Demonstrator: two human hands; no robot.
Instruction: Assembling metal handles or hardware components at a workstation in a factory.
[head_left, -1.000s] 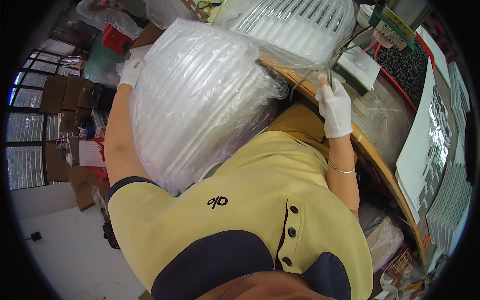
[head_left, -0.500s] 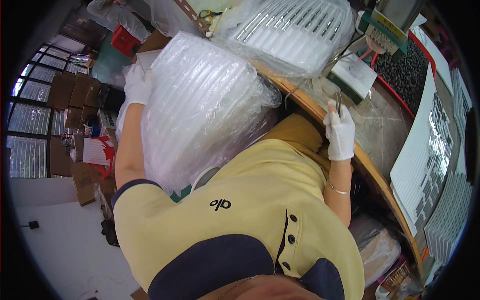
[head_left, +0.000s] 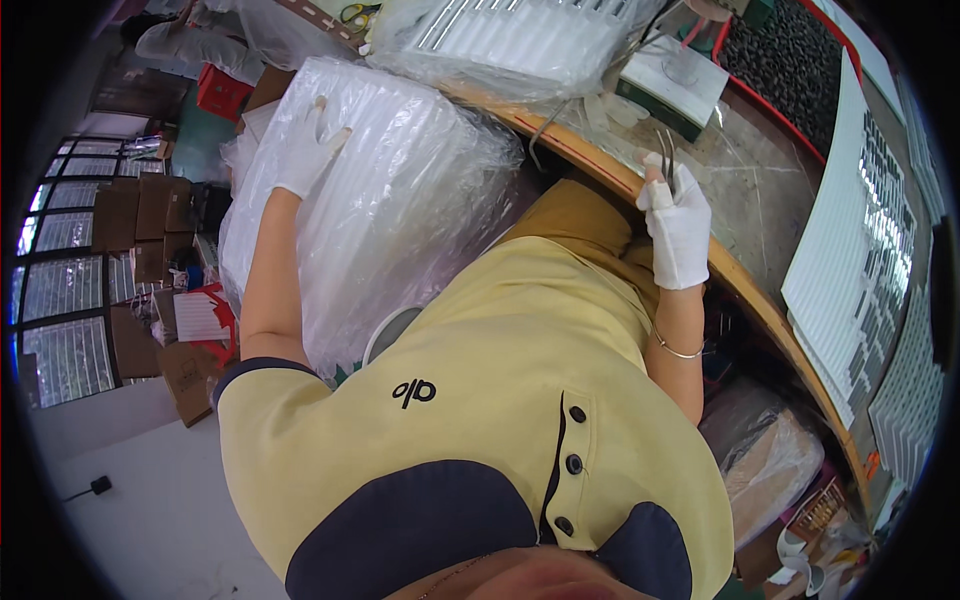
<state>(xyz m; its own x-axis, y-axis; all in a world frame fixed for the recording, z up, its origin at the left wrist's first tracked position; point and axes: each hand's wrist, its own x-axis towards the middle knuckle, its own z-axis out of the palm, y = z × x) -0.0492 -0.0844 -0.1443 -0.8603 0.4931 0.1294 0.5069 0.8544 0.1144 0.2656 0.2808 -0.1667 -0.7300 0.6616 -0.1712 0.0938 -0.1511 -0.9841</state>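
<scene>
My left hand [head_left: 303, 150], in a white glove with bare fingertips at thumb and forefinger, lies with its fingers apart on top of a big stack of white ridged sheets wrapped in clear plastic [head_left: 400, 190]. Over the wooden table edge at the right, my gloved right hand [head_left: 682, 225] is closed round a pair of metal tweezers [head_left: 667, 158]. The tweezers' tips point up and away from me, with nothing visible between them. Just beyond them, a small white-topped block with green sides [head_left: 675, 78] stands on the table.
A red-rimmed tray of small black pieces [head_left: 785, 70] is at the far right, beside white slotted panels [head_left: 850, 250]. Another plastic-wrapped stack with metal rods [head_left: 510, 40] sits at the back. Scissors [head_left: 358, 14] lie near it. Cardboard boxes [head_left: 150, 215] are piled left; a person [head_left: 195, 45] is beyond.
My left hand has moved from the stack's left edge to the right, onto its top, and its fingers have spread. My right hand still holds the tweezers. The view has shifted a little.
</scene>
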